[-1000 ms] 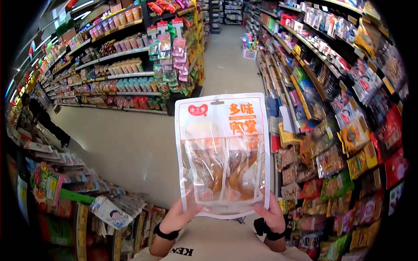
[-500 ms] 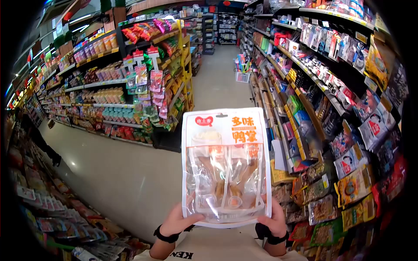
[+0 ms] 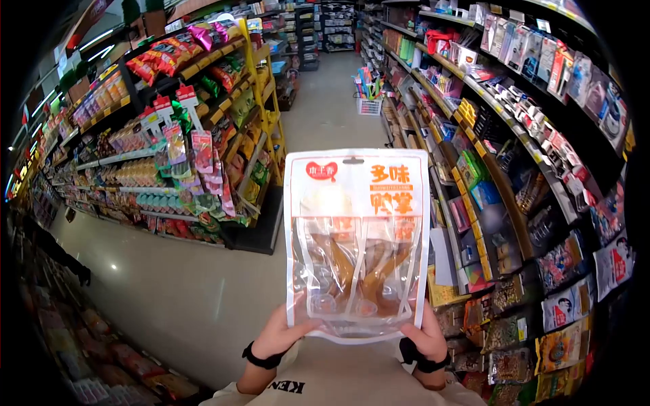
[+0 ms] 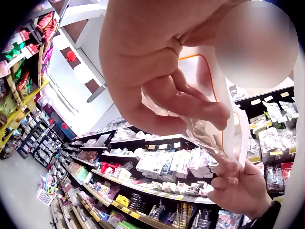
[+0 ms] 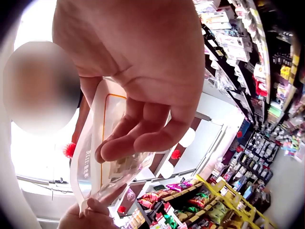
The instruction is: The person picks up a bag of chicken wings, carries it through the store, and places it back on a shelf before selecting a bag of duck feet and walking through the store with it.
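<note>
A snack pouch [image 3: 355, 250] is held upright in front of the body in the head view. Its top is white with a red heart logo and orange lettering; brown pieces show through the clear front. My left hand [image 3: 281, 333] grips its lower left corner, thumb on the front. At the lower right corner my right hand [image 3: 428, 335] holds it the same way. In the left wrist view the left hand's fingers [image 4: 205, 112] curl behind the pouch. The right wrist view shows the right hand's fingers [image 5: 124, 143] bent against the pouch's back.
A snack shelf [image 3: 203, 155] with a yellow end rack [image 3: 267, 101] stands left of the aisle. Along the right runs a long shelf [image 3: 474, 135] of stationery and hanging packets. A white basket [image 3: 369, 106] sits on the floor [image 3: 318, 101] farther down the aisle.
Both hands keep their grip on the pouch, which sits slightly farther right in the view. The left shelf end has come closer and slid left. The packets at the lower left have mostly slipped out of view.
</note>
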{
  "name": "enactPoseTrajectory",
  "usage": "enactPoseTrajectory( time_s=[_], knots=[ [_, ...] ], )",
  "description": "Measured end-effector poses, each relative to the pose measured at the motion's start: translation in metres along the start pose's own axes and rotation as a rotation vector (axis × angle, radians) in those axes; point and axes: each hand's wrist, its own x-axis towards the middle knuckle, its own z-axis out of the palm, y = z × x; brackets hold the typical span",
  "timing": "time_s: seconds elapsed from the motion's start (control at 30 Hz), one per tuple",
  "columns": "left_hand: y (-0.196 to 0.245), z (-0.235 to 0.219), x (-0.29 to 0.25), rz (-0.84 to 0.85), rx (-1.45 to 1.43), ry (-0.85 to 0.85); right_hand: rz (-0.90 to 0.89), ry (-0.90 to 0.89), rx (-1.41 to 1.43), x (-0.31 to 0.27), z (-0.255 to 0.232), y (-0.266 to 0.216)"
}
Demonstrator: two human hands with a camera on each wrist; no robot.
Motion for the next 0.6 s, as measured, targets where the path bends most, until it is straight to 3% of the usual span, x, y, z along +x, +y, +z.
enactPoseTrajectory(
  time_s=[0.07,0.13,0.2,0.23,0.3,0.37,0.47,0.6],
  knots=[
    [0.021,-0.019,0.043,-0.009,-0.007,-0.002,0.098,0.017,0.095,0.044,0.001,-0.005],
    [0.035,-0.036,0.082,-0.023,0.043,0.027,0.012,0.009,0.059,0.087,-0.004,0.005],
    [0.044,-0.048,0.124,0.166,0.060,-0.069,-0.038,-0.132,0.163,0.129,-0.006,0.004],
    [0.047,-0.054,0.142,0.068,-0.033,-0.107,-0.040,-0.064,0.103,0.141,-0.012,0.022],
    [0.059,-0.062,0.172,0.039,0.025,-0.115,0.029,0.041,0.220,0.167,-0.014,0.038],
    [0.059,-0.068,0.201,0.102,0.067,-0.100,0.065,0.165,0.339,0.195,-0.019,0.055],
    [0.051,-0.090,0.255,0.113,0.216,-0.128,0.123,0.086,0.306,0.252,-0.039,0.058],
    [0.039,-0.107,0.336,0.049,0.166,-0.082,0.096,0.021,0.240,0.333,-0.078,0.067]
  ],
)
